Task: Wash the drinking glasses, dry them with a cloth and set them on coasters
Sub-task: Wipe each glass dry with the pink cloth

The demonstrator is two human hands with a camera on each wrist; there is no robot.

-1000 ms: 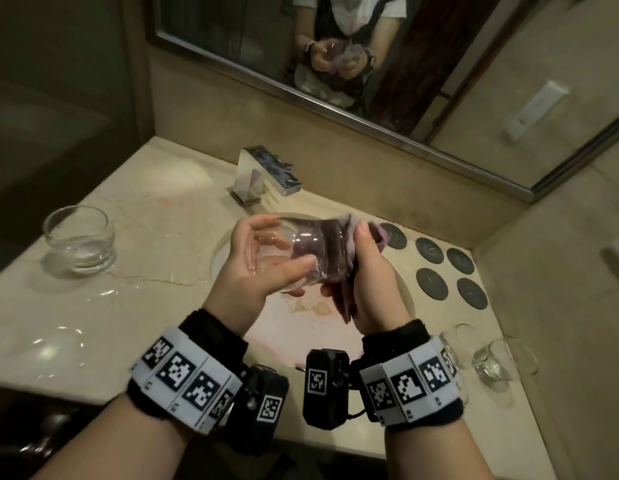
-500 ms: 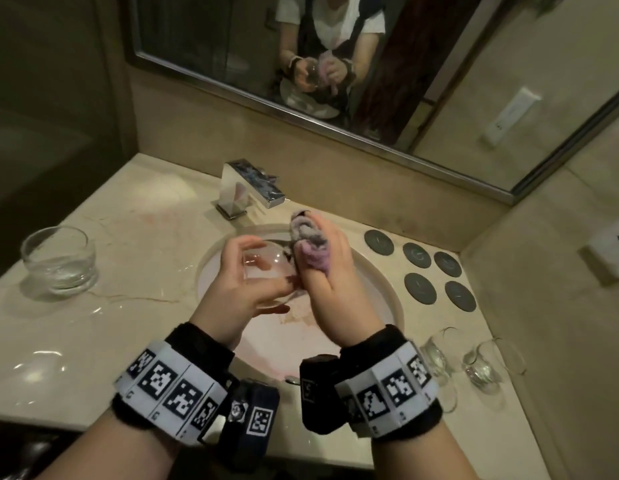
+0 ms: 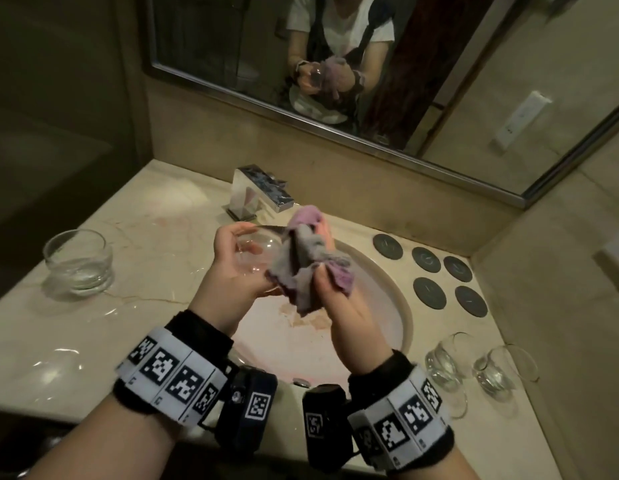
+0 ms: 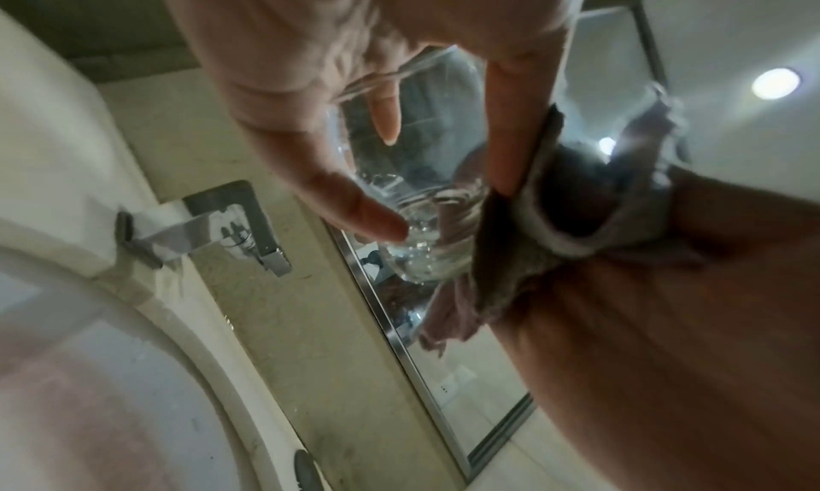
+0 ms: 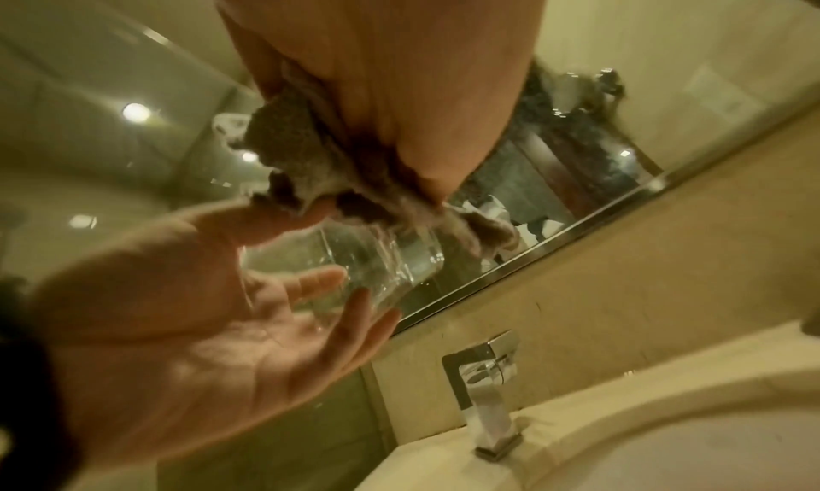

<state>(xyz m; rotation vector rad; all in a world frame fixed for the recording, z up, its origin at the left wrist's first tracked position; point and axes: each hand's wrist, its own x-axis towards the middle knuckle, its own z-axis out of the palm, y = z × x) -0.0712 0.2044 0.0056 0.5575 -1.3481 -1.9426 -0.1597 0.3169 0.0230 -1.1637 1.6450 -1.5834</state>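
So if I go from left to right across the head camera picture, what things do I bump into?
Glass bowl → left hand holding a glass → cloth in the right hand → coasters → two glasses on the counter.

cloth (image 3: 303, 261) is grey one side, pinkish-purple the other. glasses (image 3: 78, 263) are clear, coasters (image 3: 429, 291) dark grey, counter (image 3: 135, 237) cream marble with reddish veins. wristbands (image 3: 173, 375) white with black square codes.
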